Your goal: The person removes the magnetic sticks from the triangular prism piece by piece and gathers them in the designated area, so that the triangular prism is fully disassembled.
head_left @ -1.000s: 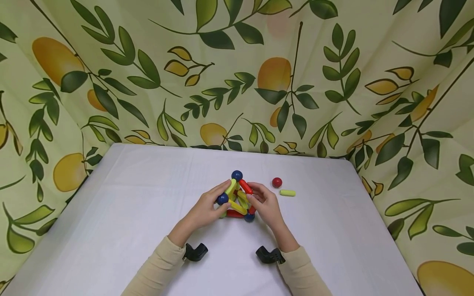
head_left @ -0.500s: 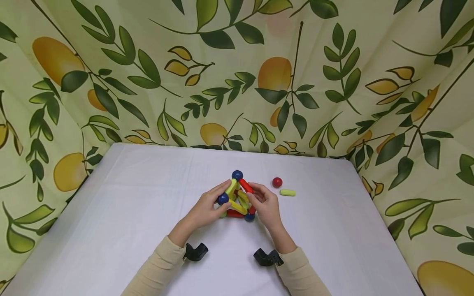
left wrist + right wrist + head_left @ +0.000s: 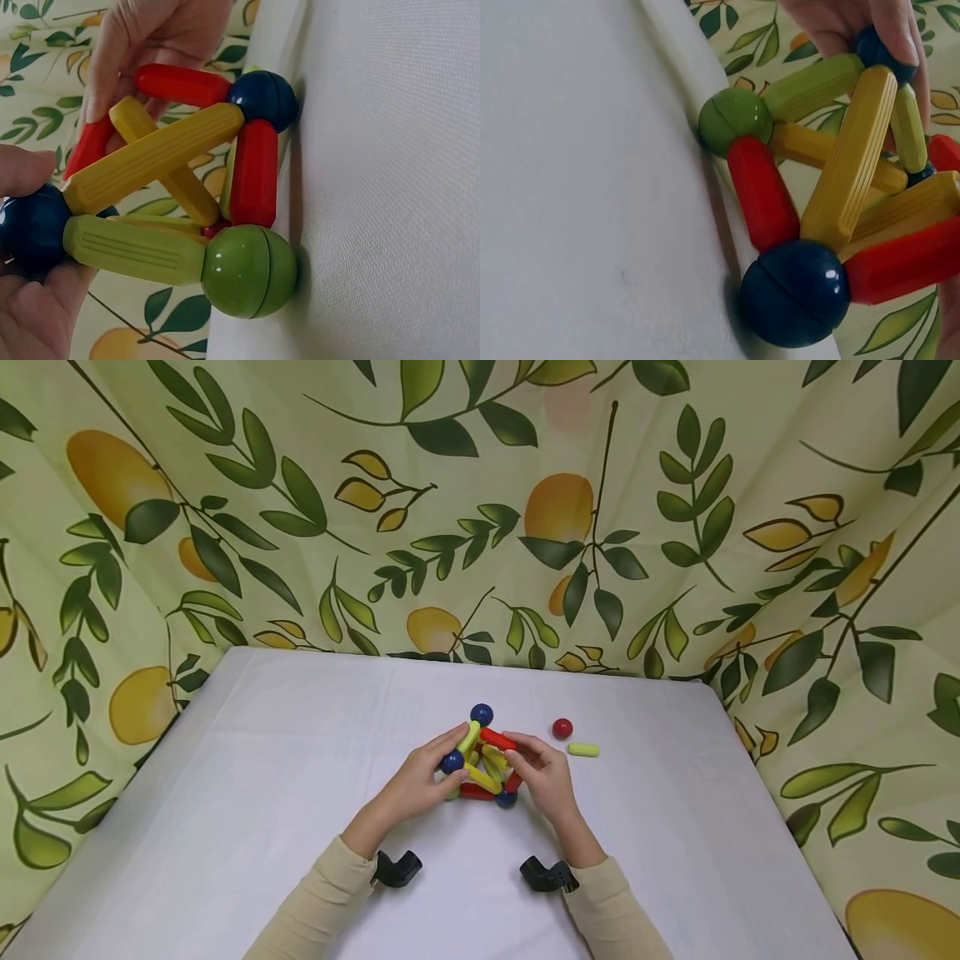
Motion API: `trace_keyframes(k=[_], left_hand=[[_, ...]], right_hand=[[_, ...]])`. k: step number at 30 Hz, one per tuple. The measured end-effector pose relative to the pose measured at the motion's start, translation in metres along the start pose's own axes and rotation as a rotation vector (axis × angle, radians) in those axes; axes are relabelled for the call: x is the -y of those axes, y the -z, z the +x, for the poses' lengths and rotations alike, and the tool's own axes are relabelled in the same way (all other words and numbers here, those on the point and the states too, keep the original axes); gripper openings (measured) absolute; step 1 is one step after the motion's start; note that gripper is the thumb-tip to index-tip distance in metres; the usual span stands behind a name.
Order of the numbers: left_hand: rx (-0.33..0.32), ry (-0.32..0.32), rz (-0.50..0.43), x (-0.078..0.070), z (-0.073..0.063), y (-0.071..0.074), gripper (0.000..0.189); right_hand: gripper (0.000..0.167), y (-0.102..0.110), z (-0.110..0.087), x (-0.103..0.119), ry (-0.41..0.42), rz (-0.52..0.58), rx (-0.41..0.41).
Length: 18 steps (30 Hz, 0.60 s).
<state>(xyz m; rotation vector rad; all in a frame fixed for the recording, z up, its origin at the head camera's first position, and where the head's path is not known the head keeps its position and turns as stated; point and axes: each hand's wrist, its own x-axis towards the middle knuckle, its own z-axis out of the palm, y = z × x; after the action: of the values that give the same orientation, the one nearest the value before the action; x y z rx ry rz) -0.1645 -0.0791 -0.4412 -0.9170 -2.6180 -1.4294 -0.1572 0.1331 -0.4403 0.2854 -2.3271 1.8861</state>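
Note:
A frame of magnetic building sticks and balls stands on the white table, with blue balls at several corners and a green ball low on the left. My left hand grips its left blue ball between thumb and fingers. At the right side, my right hand pinches a red stick by its right end. That stick lies slanted below the top blue ball. A lower red stick rises from the front blue ball toward the right hand. Yellow sticks cross the middle.
A loose red ball and a light green stick lie on the white tablecloth, right of the frame. Black wrist mounts sit at both cuffs. A patterned curtain surrounds the table.
My right hand has shifted slightly right. The upper red stick has turned flatter, its left end now lower beneath the top blue ball. The lower red stick leans further outward. My left hand stays put.

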Motion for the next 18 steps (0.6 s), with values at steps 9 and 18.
trace_keyframes(k=[9,18], left_hand=[[0.0,0.002,0.0,0.002,0.0,-0.001,0.064],[0.008,-0.003,-0.01,0.002,0.0,0.0,0.064]], right_hand=[[0.027,0.011,0.005,-0.024,0.058,0.01,0.032],[0.029,0.052,0.011,-0.026,0.027,0.013,0.066]])
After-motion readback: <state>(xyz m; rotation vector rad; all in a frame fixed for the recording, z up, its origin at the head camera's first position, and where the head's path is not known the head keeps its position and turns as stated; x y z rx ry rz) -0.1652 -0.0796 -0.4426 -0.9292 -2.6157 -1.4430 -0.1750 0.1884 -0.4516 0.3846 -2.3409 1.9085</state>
